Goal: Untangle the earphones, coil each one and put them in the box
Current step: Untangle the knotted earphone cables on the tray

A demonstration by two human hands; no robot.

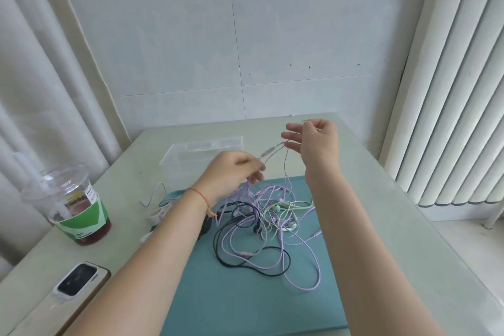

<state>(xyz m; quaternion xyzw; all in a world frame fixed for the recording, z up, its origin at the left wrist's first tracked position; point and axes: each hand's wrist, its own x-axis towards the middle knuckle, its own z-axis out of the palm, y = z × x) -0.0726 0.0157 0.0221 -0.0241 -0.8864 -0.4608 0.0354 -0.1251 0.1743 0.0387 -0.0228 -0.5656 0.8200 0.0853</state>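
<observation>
Both hands up w/ purple cable [285, 163]: left hand [231, 172] fingers pinch it, right hand [313, 142] fingers pinch its top. Earphone tangle [267, 221] on mat [245, 294], box [201, 151] behind.

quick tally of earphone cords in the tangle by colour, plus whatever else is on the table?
Purple cords: at least 1, too knotted to separate
Green cords: at least 1
Black cords: 1
Clear box: 1
Drink cup: 1
Phone: 1
Teal mat: 1
Total: at least 7

Both the left hand and the right hand hold purple cord.
</observation>
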